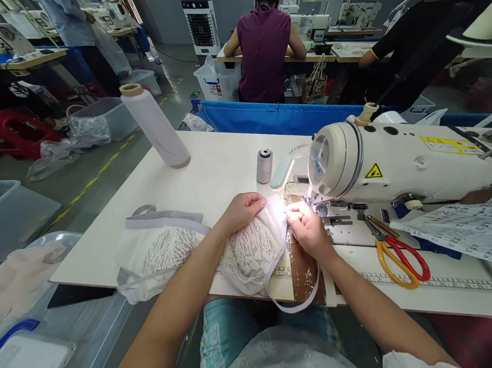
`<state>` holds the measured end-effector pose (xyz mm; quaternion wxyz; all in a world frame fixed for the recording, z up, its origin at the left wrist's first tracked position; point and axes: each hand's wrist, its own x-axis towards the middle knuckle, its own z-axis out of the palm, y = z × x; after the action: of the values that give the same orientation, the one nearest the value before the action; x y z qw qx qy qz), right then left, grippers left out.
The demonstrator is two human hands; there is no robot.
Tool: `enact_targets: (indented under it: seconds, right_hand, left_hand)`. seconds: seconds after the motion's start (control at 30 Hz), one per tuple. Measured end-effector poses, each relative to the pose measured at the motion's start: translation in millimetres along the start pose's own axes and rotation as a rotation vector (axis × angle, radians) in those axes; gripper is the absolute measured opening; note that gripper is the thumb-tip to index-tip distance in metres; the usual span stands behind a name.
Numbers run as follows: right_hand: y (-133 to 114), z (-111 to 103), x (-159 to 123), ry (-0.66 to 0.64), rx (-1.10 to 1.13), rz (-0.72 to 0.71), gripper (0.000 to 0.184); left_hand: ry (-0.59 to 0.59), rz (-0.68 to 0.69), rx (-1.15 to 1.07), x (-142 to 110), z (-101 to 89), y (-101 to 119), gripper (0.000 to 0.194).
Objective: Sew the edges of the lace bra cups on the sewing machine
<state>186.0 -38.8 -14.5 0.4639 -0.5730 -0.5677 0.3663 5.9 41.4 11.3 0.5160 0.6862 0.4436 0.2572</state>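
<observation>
A pale lace bra [252, 250] lies in front of the sewing machine [394, 158], one cup under my hands and the other part [162, 242] spread to the left on the table. My left hand [245, 210] pinches the top of the near cup between thumb and fingers. Close to the lit needle area, my right hand [309, 227] has its fingers closed on the cup's right edge. A narrow strap [297, 308] loops down over the table's front edge. The needle itself is hidden behind the glare and my right hand.
A large thread cone [157, 128] and a small spool [264, 166] stand on the white table [223, 152]. Scissors [403, 257] with red and yellow handles and printed sheets [465, 229] lie at right. Plastic bins [15, 220] are on the left. Co-workers [266, 49] sit beyond the blue cloth [267, 115].
</observation>
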Motion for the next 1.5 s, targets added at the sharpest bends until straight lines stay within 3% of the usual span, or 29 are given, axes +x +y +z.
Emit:
enact_targets:
  seconds: [0.17,0.27,0.33,0.53,0.77,0.97,1.13,1.37,1.5]
  right_hand:
    - [-8.3,2.4,-1.4,0.073,-0.286,-0.127,0.020]
    - [-10.1,2.6,-0.4,0.104,-0.342,-0.172,0.027]
    - [-9.7,1.9,0.6,0.077,-0.320,-0.148,0.027]
    - [-8.5,-1.4,3.0,-0.169,-0.004,0.056,0.027]
    - [-9.3,-3.3,2.7,-0.119,-0.160,0.039,0.023]
    - [-5.9,-1.9,3.2,-0.107,-0.075,0.033,0.027]
    - [-11.0,-2.4,0.7,-0.011,-0.141,-0.069,0.030]
    - [-18.4,2.3,-9.7,-0.155,-0.055,-0.329,0.024]
    - [-18.6,1.7,-7.6,-0.089,0.001,-0.206,0.025]
  left_hand:
    - [-0.008,0.043,0.047,-2.2,2.2,2.7,0.030]
    - [-0.015,0.058,0.060,-2.3,3.6,3.2,0.030]
    - [-0.014,0.064,0.064,-2.2,3.9,3.5,0.030]
    - [-0.018,0.071,0.082,-2.9,3.5,5.1,0.029]
    - [-0.017,0.064,0.074,-2.5,3.7,5.1,0.029]
    - [0.016,0.055,0.051,-2.2,1.4,4.7,0.029]
    - [0.046,0.040,0.051,-1.7,-0.6,3.8,0.029]
    - [0.041,0.046,0.050,0.2,-1.0,-0.2,0.030]
    - [0.045,0.048,0.061,0.0,-0.5,1.2,0.030]
